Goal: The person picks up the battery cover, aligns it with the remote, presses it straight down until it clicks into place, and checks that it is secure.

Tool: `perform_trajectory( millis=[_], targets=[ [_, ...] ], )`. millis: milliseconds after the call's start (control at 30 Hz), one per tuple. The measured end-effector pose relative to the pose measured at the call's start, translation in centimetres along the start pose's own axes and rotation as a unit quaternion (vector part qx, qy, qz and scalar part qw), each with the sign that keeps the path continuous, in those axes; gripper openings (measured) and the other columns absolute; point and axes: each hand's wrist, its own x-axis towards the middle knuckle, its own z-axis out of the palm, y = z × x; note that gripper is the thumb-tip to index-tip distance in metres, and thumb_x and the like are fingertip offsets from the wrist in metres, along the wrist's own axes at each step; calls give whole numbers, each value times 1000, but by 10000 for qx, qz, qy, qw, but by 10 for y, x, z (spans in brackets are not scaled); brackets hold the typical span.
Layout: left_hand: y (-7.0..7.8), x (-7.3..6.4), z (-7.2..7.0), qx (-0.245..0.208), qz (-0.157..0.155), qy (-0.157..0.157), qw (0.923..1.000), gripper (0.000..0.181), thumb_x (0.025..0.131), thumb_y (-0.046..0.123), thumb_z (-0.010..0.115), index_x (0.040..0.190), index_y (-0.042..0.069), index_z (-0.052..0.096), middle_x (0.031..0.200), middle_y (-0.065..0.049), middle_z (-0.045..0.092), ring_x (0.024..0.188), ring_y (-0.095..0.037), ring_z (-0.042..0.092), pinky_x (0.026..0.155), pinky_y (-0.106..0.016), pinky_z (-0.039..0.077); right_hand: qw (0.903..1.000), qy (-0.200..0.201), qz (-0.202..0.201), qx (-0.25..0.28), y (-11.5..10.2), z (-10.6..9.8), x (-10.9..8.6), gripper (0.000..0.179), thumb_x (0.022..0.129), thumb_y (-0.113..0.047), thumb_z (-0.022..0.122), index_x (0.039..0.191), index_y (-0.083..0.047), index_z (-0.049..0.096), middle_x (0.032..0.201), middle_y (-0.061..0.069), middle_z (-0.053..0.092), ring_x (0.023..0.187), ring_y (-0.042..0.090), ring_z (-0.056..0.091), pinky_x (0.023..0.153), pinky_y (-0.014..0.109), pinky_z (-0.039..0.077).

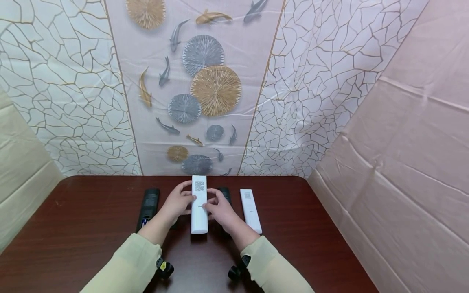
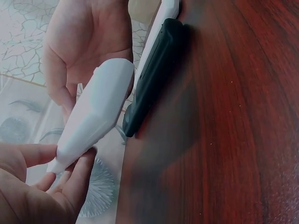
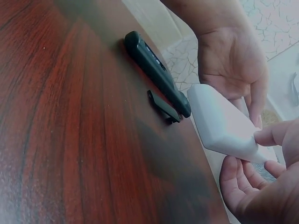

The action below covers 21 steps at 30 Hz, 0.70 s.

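A white remote control is held up off the table between both hands, its back with a printed code facing up in the head view. My left hand grips its left side, thumb on the back face and fingers underneath. From the other side my right hand grips it the same way. In the left wrist view the remote slants, its near end raised above the tabletop. The right wrist view shows the same remote between the fingers of both hands.
A black remote with its battery bay uncovered lies left; its loose black cover lies beside it. Another black remote lies right, partly behind my right hand, and a second white remote lies further right. Patterned cloth hangs behind the brown table.
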Motion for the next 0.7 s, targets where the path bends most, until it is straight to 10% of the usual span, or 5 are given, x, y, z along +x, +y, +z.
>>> perform_trajectory(
  millis=[700],
  targets=[
    [-12, 7, 10, 188, 39, 107, 9998, 58, 99, 9, 59, 151, 15, 34, 135, -23, 53, 109, -35, 63, 73, -43, 58, 9988, 400, -129, -256, 6, -9, -12, 44, 97, -10, 60, 140, -7, 50, 116, 16, 54, 89, 27, 60, 72, 39, 57]
  ],
)
